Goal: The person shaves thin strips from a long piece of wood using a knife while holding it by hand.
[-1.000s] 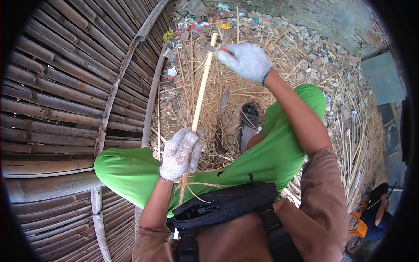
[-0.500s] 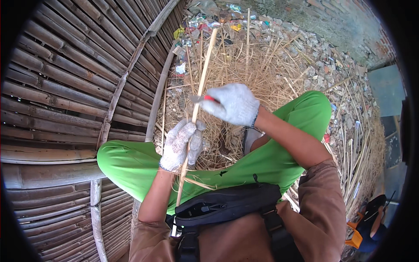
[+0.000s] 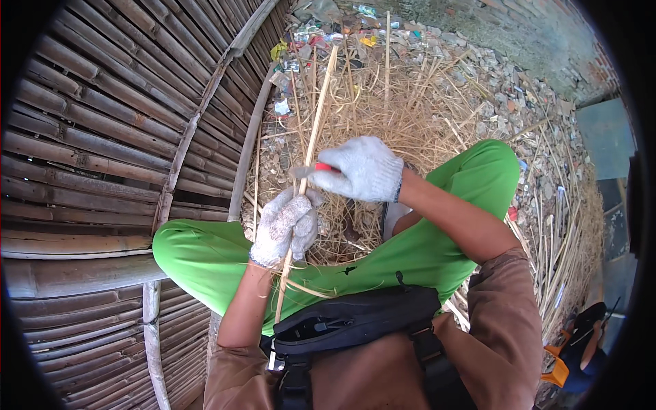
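Note:
A long, pale bamboo strip (image 3: 320, 113) runs steeply up from my lap, leaning slightly right at its far end. My left hand (image 3: 283, 225), in a dirty whitish knit glove, is closed around it low down. Just above, my right hand (image 3: 362, 167), gloved too, grips a knife (image 3: 321, 168) by its red handle. The short blade points left and lies across the strip, close to the left fingers. Thin curled shavings (image 3: 307, 288) hang at the strip's lower part over my green trousers. The right fingers partly cover the handle.
On the left stands a bamboo slat wall (image 3: 102, 137). Dry shavings (image 3: 396, 116) cover rubble and litter ahead, up to a masonry wall (image 3: 506, 41). Several long strips (image 3: 547, 253) lie at the right. A black waist bag (image 3: 362, 318) rests on my lap. Another person (image 3: 584, 348) is at lower right.
My right hand and the knife have slid down along the strip toward my left hand. The left hand and the strip have hardly moved.

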Tool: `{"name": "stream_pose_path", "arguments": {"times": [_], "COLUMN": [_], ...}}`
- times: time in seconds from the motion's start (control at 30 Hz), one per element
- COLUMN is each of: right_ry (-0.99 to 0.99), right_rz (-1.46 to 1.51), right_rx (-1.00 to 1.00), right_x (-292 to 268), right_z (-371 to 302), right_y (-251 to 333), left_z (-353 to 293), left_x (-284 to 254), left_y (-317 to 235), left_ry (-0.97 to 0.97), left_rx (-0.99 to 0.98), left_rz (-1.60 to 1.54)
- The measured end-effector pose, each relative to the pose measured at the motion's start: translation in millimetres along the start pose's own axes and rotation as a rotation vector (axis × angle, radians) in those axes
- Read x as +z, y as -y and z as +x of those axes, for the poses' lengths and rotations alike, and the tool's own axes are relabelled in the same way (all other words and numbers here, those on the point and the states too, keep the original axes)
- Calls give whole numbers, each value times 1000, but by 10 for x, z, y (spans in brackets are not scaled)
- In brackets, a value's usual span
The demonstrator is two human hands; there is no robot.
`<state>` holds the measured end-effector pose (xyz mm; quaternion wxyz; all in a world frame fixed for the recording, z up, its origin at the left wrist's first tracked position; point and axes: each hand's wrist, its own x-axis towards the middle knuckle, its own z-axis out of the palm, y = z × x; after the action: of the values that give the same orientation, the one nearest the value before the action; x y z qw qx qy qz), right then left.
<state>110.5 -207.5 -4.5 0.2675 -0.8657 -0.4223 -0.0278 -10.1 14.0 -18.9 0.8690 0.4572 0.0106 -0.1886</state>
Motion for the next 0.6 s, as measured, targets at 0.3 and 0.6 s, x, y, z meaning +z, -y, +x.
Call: {"name": "stream_pose_path", "arguments": {"times": [0.3, 0.6], "right_ry": [-43, 83], "right_rz": [-253, -62], "right_rx": [303, 109], "right_x": [-767, -192], "right_z": [270, 9], "right_y": [-644, 50], "left_z": [-51, 23], "left_x": [20, 6], "left_y": [64, 10], "left_ry": [85, 30], "left_rx": [-39, -29], "left_rz": [12, -69]}}
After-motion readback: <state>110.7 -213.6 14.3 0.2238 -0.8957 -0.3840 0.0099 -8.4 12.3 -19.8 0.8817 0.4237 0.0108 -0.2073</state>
